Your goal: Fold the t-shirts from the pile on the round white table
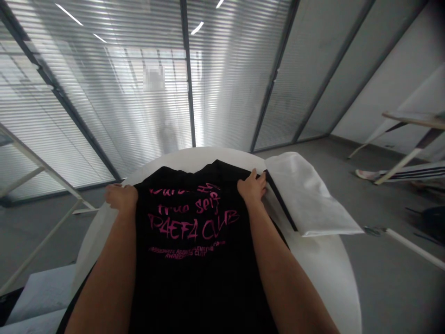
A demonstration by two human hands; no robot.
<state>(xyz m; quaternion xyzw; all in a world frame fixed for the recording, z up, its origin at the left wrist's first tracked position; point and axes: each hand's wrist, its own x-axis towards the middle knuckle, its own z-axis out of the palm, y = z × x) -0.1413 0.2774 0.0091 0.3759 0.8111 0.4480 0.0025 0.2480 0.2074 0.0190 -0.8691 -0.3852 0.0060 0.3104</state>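
A black T-shirt (194, 283) with pink lettering lies spread over the round white table (333, 273), its collar end toward the far rim. At the shirt's far left corner, my left hand (121, 196) is closed, fingers curled round the fabric edge. My right hand (253, 186) grips the opposite shoulder edge, with its fingers bent over the cloth and partly hidden. Just right of that hand lies a flat white bag (309, 195) with a dark strip along its left side. My forearms cover both sides of the shirt.
A glass partition with blinds (146, 93) stands beyond the table. At left are a pale metal frame (45, 167) and papers (45, 292). On the right stand a wooden-topped table (417, 119) and a striped item (410, 172) near the floor.
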